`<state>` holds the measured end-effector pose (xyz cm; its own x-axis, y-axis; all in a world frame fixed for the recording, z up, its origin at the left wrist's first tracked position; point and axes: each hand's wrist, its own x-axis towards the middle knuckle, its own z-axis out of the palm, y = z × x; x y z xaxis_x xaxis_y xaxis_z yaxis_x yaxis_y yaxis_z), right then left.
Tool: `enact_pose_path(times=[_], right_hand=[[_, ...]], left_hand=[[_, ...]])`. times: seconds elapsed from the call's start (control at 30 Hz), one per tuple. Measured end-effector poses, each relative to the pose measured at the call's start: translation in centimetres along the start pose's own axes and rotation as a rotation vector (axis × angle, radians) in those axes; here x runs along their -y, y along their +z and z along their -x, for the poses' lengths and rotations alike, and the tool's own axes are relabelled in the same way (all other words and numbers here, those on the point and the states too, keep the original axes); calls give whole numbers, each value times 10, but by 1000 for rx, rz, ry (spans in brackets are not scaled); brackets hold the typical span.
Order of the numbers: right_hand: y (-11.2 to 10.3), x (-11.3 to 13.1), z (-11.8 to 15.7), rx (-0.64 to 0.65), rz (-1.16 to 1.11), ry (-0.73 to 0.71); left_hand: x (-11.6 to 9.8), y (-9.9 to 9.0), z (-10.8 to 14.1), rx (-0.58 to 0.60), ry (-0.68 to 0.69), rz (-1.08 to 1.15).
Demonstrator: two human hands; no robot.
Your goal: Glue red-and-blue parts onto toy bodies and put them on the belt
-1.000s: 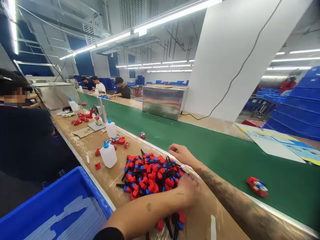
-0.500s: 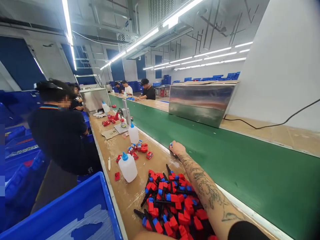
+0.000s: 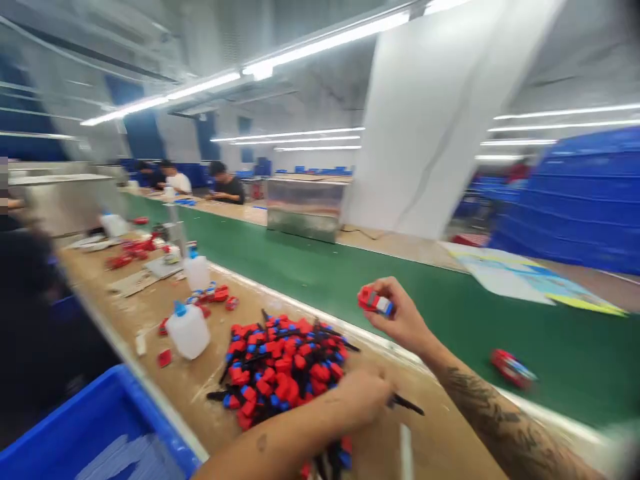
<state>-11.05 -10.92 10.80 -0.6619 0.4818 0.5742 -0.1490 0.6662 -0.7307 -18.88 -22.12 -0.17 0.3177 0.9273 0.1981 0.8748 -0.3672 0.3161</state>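
right hand [image 3: 400, 319] pinching a red toy car [image 3: 371, 300] over the green belt [image 3: 300, 272], long axis crosswise, red end leftward, left hand [image 3: 366, 395] blurred, curled round a black stick [image 3: 410, 405] pointing right, heaped parts [image 3: 283, 367], brown counter [image 3: 447, 437], strip lights [image 3: 325, 45] overhead

The green belt [image 3: 305, 267] lies open beyond the right hand [image 3: 400, 317]; heaped parts [image 3: 280, 360] and bottles [image 3: 189, 331] bar the way left.

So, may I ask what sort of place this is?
Probably a toy assembly workshop: a green conveyor belt, a pile of red, blue and black plastic parts, and stacked blue crates.
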Motion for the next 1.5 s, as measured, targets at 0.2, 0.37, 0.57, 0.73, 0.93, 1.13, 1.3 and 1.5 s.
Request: enact_pose_path(times=[0.2,0.37,0.57,0.73,0.93,1.13,1.3,1.5], right_hand=[[-59,93,147,-142,279,53],[-62,82,238,-493,14,307],[-44,38,320,-769,-588,675],[-36,40,369,-803,-597,665],[-26,36,387,-882,-647,622],[-26,33,387,-908,-675,607],[-26,37,388,-878,-691,608],[-20,47,374,-689,-550,590]], left_hand=[[-39,10,15,-39,-2,693],[-80,25,47,-114,-486,1483],[-107,36,68,-105,-512,1527],[-109,28,74,123,-205,970],[-121,19,52,445,464,179],[-133,20,31,499,658,-27],[-123,21,34,412,564,179],[-115,35,49,114,-50,918]])
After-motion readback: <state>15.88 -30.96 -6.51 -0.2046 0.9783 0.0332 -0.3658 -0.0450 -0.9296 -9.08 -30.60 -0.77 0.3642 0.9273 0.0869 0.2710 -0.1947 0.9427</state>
